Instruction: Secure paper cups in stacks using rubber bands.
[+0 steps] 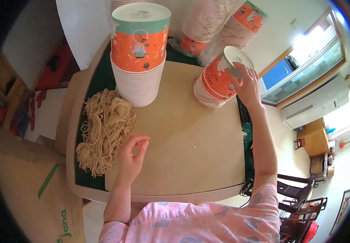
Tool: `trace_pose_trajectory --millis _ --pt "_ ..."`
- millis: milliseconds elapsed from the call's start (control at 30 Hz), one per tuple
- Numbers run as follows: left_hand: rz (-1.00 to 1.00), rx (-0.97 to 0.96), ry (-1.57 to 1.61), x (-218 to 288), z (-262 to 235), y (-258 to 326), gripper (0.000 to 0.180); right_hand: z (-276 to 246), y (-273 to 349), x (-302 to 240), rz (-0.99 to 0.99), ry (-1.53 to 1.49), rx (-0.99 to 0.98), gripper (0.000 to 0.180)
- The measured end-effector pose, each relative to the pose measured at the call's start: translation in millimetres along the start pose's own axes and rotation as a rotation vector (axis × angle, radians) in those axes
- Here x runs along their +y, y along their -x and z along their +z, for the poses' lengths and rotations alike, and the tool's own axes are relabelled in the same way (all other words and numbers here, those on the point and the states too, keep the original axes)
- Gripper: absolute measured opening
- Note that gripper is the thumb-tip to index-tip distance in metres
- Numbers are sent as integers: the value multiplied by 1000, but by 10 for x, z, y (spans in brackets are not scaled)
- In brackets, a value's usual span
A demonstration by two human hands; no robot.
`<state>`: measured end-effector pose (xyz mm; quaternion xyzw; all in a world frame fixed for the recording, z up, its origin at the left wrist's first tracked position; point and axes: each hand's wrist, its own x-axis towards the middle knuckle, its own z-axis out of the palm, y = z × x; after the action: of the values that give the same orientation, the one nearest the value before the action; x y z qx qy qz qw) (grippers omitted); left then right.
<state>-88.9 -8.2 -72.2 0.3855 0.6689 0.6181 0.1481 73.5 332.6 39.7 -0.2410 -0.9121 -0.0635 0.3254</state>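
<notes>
My right hand (pixel 246 83) reaches to the short stack of upturned paper buckets (pixel 219 75) at the far right of the table, its fingers wrapped over the base edge of the top one. Those buckets are orange with a pale green band, and they lean slightly. Nearer me, my left hand (pixel 132 156) hovers above the board, thumb and forefinger curled together in a pinch. Anything between those fingertips is too small to make out. Just left of that hand lies a loose bundle of beige cord (pixel 106 129). Behind the cord rises a tall stack of similar upturned buckets (pixel 140 44).
A brown board (pixel 191 162) covers most of the green tabletop. More nested buckets (pixel 209 20), partly in clear plastic, stand along the back. A large cardboard box (pixel 33 182) sits at left. Dark wooden chairs (pixel 296 194) are at right.
</notes>
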Motion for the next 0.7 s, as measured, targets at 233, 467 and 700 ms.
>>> trace_pose_trajectory --millis 233,467,700 --pt "-10 -49 -27 -69 52 -109 10 248 144 19 46 -6 41 30" --pt "35 -84 -78 -108 29 -318 10 322 196 -1 37 -6 70 38" --pt "76 268 -42 -286 -545 -1409 17 658 61 -739 -30 -420 74 28"
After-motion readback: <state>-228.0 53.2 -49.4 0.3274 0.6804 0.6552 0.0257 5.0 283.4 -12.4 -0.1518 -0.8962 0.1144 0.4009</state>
